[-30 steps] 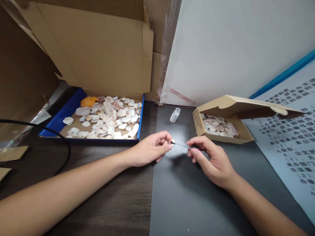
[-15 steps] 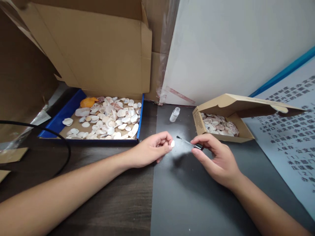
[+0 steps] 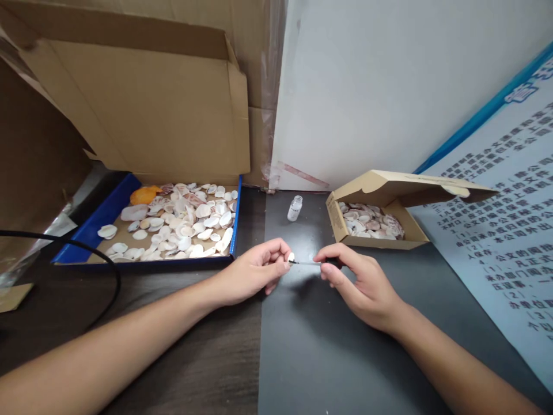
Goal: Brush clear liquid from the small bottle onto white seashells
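Note:
Between its thumb and fingertips my left hand (image 3: 260, 267) pinches a small white seashell (image 3: 291, 257); most of the shell is behind the fingers. My right hand (image 3: 360, 283) is closed on the dark cap of a small brush (image 3: 307, 263), whose thin stem points left. Its dark bristle tip is at the shell and appears to touch it. Behind both hands a little glass bottle (image 3: 295, 208) stands upright with no cap, a white label round it.
At left a blue-rimmed cardboard box (image 3: 234, 222) with its lid up holds many seashells (image 3: 181, 219). A smaller cardboard box (image 3: 339, 226) of shells stands at right, lid half raised. A black cable (image 3: 117, 276) curves at far left; a printed sheet (image 3: 488, 219) lies at right.
The brush in my right hand has moved left, and its tip has come to the shell. The view has shifted slightly. My left hand still grips the shell.

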A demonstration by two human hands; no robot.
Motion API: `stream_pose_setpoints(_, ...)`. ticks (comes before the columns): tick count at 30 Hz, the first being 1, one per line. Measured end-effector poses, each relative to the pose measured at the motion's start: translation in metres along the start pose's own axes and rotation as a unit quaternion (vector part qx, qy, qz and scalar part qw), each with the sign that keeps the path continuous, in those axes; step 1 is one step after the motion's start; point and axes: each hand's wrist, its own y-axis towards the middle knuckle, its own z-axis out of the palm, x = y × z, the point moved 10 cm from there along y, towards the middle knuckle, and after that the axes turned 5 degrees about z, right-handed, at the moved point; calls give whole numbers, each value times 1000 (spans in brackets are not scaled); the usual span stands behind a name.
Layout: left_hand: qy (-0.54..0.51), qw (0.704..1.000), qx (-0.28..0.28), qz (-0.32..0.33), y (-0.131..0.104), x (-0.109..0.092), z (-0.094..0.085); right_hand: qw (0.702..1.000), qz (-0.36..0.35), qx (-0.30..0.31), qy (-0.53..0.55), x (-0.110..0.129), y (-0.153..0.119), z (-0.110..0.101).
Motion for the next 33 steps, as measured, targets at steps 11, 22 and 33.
stream_pose_setpoints(11,3,1000,-3,3,0,0,0,997,-58,-53,24,14,1,-14)
stream_pose_setpoints(22,13,1000,-3,5,0,1,0,998,-58,-17,12,14,-1,-7)
stream_pose_setpoints(33,20,1000,6,2,0,3,1,997,-76,12,8,19,-1,-2)
